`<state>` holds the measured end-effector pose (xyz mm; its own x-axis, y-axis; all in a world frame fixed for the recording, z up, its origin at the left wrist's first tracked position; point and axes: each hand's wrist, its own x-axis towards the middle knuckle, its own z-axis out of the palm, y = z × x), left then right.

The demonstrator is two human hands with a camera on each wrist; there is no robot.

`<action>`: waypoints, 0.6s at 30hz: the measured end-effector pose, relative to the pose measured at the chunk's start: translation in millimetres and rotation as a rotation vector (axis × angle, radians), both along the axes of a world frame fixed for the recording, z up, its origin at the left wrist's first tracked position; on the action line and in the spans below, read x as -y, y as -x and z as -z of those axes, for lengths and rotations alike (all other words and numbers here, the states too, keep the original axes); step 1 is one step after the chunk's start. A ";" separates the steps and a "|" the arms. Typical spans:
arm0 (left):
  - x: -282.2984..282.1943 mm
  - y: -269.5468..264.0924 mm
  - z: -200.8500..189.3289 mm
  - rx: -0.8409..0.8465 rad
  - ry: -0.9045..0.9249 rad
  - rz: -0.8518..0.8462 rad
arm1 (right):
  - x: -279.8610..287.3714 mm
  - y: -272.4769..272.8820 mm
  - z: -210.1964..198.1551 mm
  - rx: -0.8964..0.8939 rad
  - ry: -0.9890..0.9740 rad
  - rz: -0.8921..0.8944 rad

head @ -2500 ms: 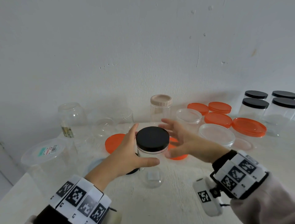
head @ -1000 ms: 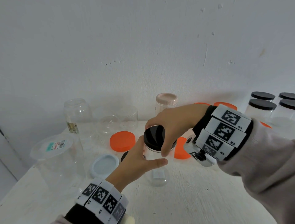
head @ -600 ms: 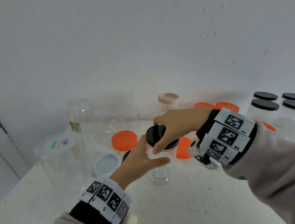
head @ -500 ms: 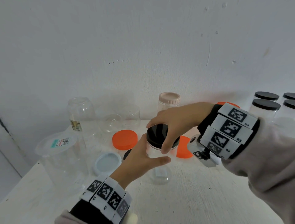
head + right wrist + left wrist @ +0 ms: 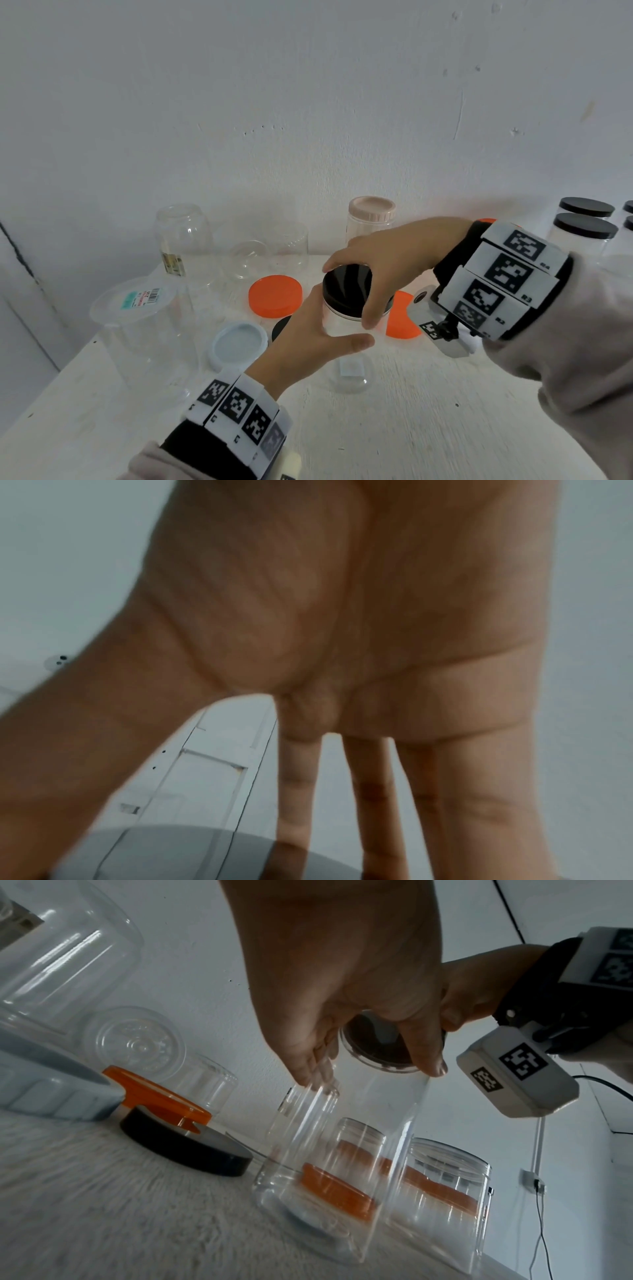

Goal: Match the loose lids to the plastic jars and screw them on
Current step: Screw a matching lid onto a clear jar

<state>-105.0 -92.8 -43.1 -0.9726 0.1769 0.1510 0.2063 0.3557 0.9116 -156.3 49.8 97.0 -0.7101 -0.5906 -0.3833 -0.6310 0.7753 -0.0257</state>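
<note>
Head view: left hand (image 5: 308,337) wrapped round clear jar (image 5: 346,363) at table (image 5: 445,411) centre, right hand (image 5: 383,263) gripping black lid (image 5: 346,287) on top. Barcode sticker (image 5: 142,297) on tub at 9 o'clock, print too small to read. Left wrist view alone: second black lid (image 5: 185,1146) on table, orange lid (image 5: 335,1188) behind jar. Right wrist view blurred, mostly palm.

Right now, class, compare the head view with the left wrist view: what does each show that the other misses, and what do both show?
Only the head view shows the peach-lidded jar by the wall and the pale blue lid. Only the left wrist view shows the loose black lid whole, lying flat on the table. Both show the left hand holding the clear jar and the right hand gripping its black lid.
</note>
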 end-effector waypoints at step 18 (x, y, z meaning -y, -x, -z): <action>-2.1 -0.9 -0.2 -0.012 -0.016 -0.013 | -3.3 -2.3 1.9 -0.002 0.079 -0.008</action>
<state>-104.1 -90.8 -42.9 -0.9727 0.1621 0.1658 0.2132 0.3438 0.9145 -153.9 53.1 95.1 -0.7058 -0.6248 -0.3339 -0.6375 0.7657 -0.0854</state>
